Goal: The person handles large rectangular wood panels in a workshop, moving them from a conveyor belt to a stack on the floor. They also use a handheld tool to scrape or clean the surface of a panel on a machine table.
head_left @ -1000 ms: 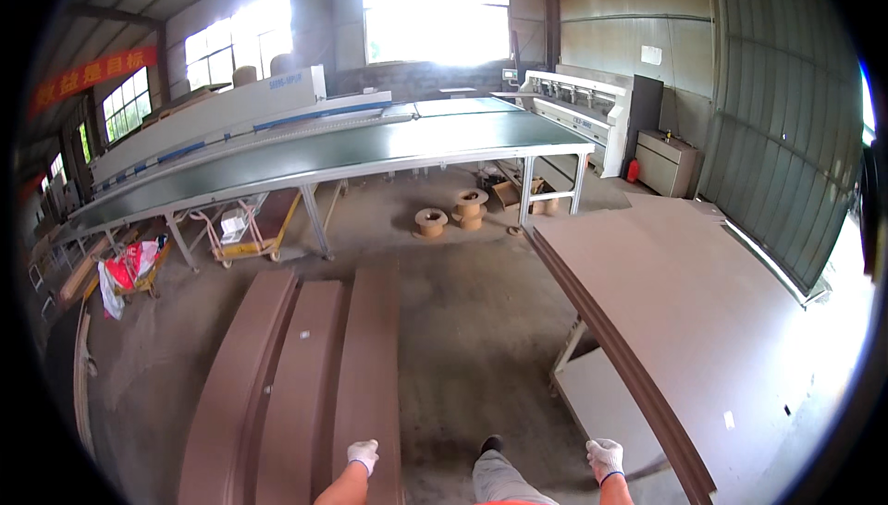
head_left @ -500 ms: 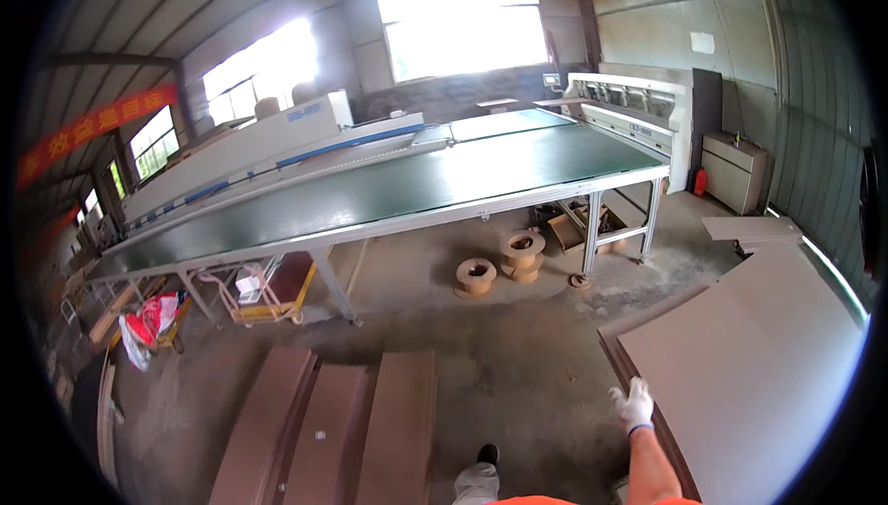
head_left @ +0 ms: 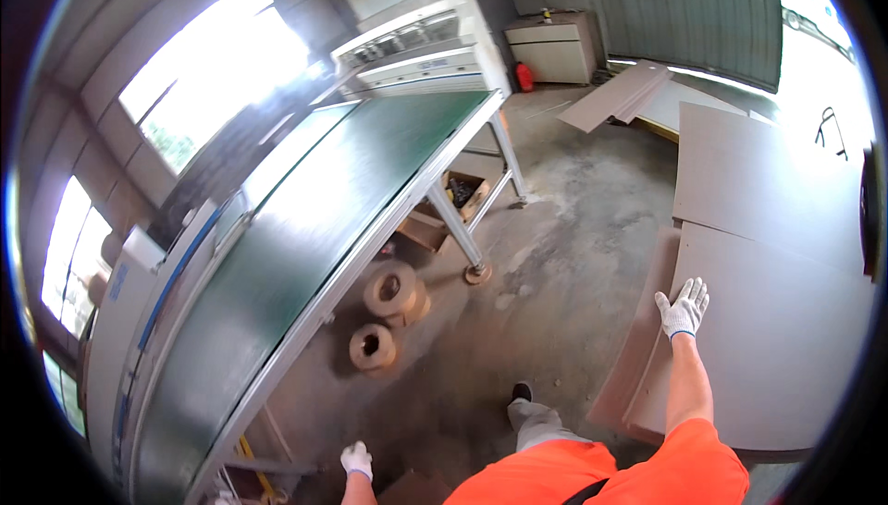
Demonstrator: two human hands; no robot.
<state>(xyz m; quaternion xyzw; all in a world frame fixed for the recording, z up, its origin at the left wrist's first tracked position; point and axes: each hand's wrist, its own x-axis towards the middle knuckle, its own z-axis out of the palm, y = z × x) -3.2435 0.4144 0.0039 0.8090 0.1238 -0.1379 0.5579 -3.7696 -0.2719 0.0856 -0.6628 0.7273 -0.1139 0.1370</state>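
Note:
My right hand (head_left: 683,307), in a white knit glove, lies flat with fingers apart on a large brownish-grey panel (head_left: 758,348), close to its left edge. That panel tops a stack of flat sheets, and a narrower strip of board (head_left: 638,329) shows along the stack's left side. A second panel (head_left: 740,158) lies beyond it, their edges meeting. Low in the picture, my left hand (head_left: 356,459), gloved in white too, hangs over the floor beside the conveyor table. Its fingers are curled in, with nothing seen in them.
A long green-topped conveyor table (head_left: 324,190) runs along the left. Under its edge stand two round spools (head_left: 372,348) and an open cardboard box (head_left: 425,227). Loose boards (head_left: 615,98) lie farther off, near a cabinet (head_left: 552,50) and a red extinguisher-like container (head_left: 524,77).
The view has swung right toward the panel stack. My right hand has gone from the stack's edge to lying flat on the top panel. My left hand has come into view.

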